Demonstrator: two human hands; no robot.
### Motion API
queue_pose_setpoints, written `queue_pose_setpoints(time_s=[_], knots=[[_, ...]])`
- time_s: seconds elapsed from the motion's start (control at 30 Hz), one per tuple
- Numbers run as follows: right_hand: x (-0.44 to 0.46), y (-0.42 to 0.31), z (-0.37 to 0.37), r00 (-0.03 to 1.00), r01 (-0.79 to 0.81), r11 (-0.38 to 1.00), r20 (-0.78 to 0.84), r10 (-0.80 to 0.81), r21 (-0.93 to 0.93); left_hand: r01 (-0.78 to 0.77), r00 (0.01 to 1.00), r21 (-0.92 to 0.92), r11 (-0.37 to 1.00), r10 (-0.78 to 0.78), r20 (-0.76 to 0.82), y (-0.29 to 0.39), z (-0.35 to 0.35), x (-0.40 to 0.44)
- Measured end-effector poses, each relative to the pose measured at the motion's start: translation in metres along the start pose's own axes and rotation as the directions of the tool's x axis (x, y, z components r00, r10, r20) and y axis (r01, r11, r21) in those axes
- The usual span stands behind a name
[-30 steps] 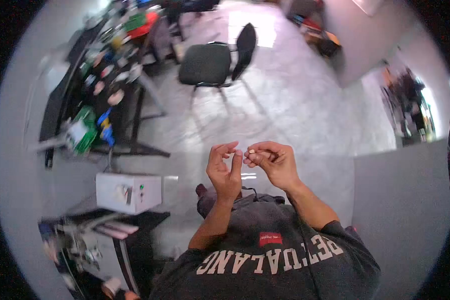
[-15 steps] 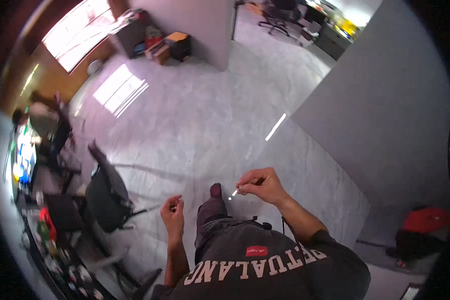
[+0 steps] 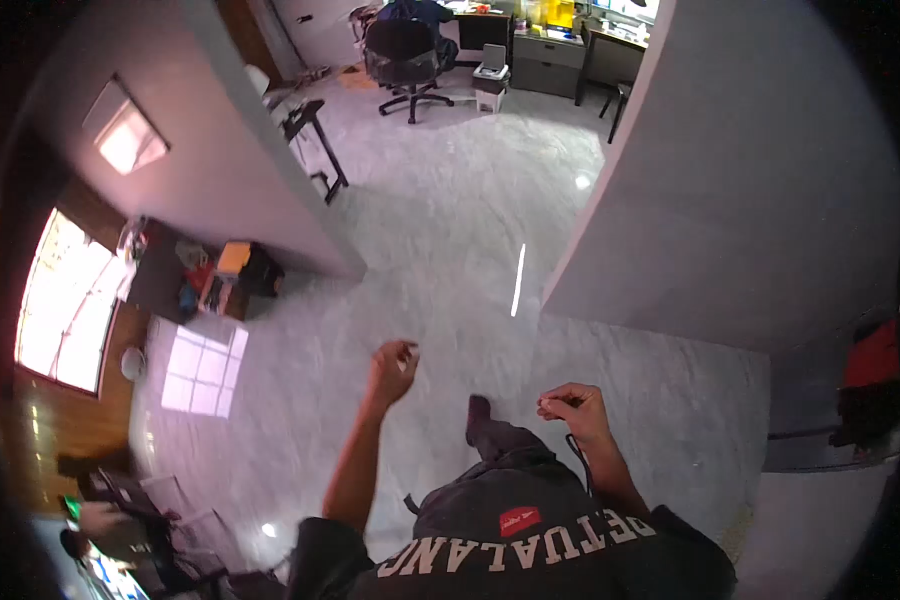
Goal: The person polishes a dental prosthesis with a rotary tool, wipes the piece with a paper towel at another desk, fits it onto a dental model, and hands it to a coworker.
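Note:
My left hand (image 3: pixel 393 372) is raised over the floor in front of my body. Its fingers are loosely bent with a gap between them, and nothing shows in it. To the right, my right hand (image 3: pixel 576 408) is closed in a pinch, thumb against fingers, above the floor beside my leg. Whatever sits at those fingertips, if anything, is too small to make out. A dark foot (image 3: pixel 479 410) is stretched forward on the grey marbled floor (image 3: pixel 440 300) between the two hands.
Grey partition walls stand at the right (image 3: pixel 690 210) and the left (image 3: pixel 240 130), with a passage between. Beyond it a person (image 3: pixel 415 12) sits in an office chair (image 3: pixel 402 60) by desks. Boxes (image 3: pixel 232 265) line the left wall; another person (image 3: pixel 110 525) sits lower left.
My view has swung right toward the passage, and the near chair has slid to the lower left edge. My left hand reaches farther forward; my right hand is still pinched.

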State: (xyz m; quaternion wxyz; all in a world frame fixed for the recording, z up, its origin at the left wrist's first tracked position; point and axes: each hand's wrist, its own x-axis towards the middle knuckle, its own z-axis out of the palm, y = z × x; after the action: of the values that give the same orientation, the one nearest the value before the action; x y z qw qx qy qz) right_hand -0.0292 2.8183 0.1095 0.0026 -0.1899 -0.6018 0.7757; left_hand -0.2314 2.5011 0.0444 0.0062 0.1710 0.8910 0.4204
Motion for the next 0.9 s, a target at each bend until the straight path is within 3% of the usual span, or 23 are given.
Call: queue_pose_setpoints(time_s=[0.1, 0.13, 0.17, 0.23, 0.27, 0.3, 0.37, 0.43, 0.47, 0.53, 0.6, 0.63, 0.7, 0.73, 0.77, 0.83, 0.87, 0.9], knots=[[0.121, -0.044, 0.001, 0.998, 0.07, 0.997, 0.005, -0.07, -0.019, 0.186, 0.959, 0.228, 0.956, -0.227, 0.168, -0.116, 0.059, 0.04], [0.156, -0.064, 0.003, 0.994, 0.108, 0.994, 0.009, -0.108, -0.027, 0.346, 0.887, 0.28, 0.895, -0.41, 0.213, -0.141, 0.07, 0.04], [0.182, -0.085, 0.004, 0.989, 0.146, 0.988, 0.016, -0.146, -0.046, 0.423, 0.853, 0.263, 0.867, -0.479, 0.207, -0.172, 0.078, 0.023], [0.257, -0.13, 0.003, 0.982, 0.187, 0.979, 0.031, -0.185, -0.085, 0.452, 0.724, 0.467, 0.76, -0.618, 0.305, -0.237, 0.097, 0.004], [0.295, -0.145, 0.001, 0.976, 0.216, 0.97, 0.049, -0.212, -0.112, 0.467, 0.748, 0.426, 0.775, -0.603, 0.276, -0.246, 0.095, -0.013], [0.335, -0.157, 0.002, 0.968, 0.25, 0.959, 0.067, -0.243, -0.135, -0.138, 0.585, 0.753, 0.643, -0.561, 0.586, -0.292, 0.104, -0.013], [0.406, -0.181, 0.004, 0.951, 0.309, 0.936, 0.055, -0.304, -0.17, 0.023, 0.409, 0.723, 0.69, -0.667, 0.623, -0.282, 0.094, 0.024], [0.472, -0.2, -0.002, 0.946, 0.321, 0.923, 0.025, -0.324, -0.213, 0.229, 0.361, 0.713, 0.663, -0.738, 0.57, -0.289, 0.104, 0.098], [0.504, -0.203, -0.008, 0.965, 0.251, 0.946, -0.023, -0.261, -0.203, 0.247, 0.391, 0.691, 0.679, -0.722, 0.57, -0.297, 0.109, 0.144], [0.572, -0.211, -0.022, 0.964, 0.199, 0.961, -0.139, -0.227, -0.191, 0.108, 0.526, 0.628, 0.771, -0.58, 0.622, -0.317, 0.128, 0.261], [0.61, -0.224, -0.041, 0.949, 0.137, 0.973, -0.257, -0.182, -0.185, -0.272, 0.737, 0.544, 0.794, -0.192, 0.648, -0.341, 0.16, 0.402], [0.632, -0.238, -0.055, 0.932, 0.134, 0.973, -0.31, -0.188, -0.187, 0.605, 0.496, 0.436, 0.666, -0.743, 0.449, -0.325, 0.185, 0.507], [0.68, -0.263, -0.086, 0.873, 0.183, 0.973, -0.433, -0.226, -0.139, 0.358, 0.726, 0.486, 0.797, -0.565, 0.392, -0.301, 0.227, 0.706], [0.698, -0.271, -0.105, 0.829, 0.225, 0.969, -0.503, -0.246, -0.104, 0.294, 0.869, 0.367, 0.882, -0.407, 0.282, -0.231, 0.228, 0.798], [0.715, -0.277, -0.126, 0.78, 0.264, 0.961, -0.569, -0.261, -0.079, 0.297, 0.885, 0.25, 0.922, -0.364, 0.29, -0.228, 0.249, 0.889], [0.752, -0.286, -0.171, 0.683, 0.278, 0.961, -0.703, -0.197, 0.0, 0.166, 0.945, 0.209, 0.964, -0.216, 0.244, -0.129, 0.263, 1.042], [0.778, -0.291, -0.195, 0.632, 0.296, 0.955, -0.756, -0.17, 0.032, 0.051, 0.98, 0.056, 0.997, -0.061, 0.187, -0.124, 0.284, 1.109], [0.806, -0.297, -0.223, 0.609, 0.301, 0.952, -0.777, -0.156, 0.045, 0.067, 0.988, 0.002, 0.998, -0.067, 0.141, -0.08, 0.3, 1.163]])
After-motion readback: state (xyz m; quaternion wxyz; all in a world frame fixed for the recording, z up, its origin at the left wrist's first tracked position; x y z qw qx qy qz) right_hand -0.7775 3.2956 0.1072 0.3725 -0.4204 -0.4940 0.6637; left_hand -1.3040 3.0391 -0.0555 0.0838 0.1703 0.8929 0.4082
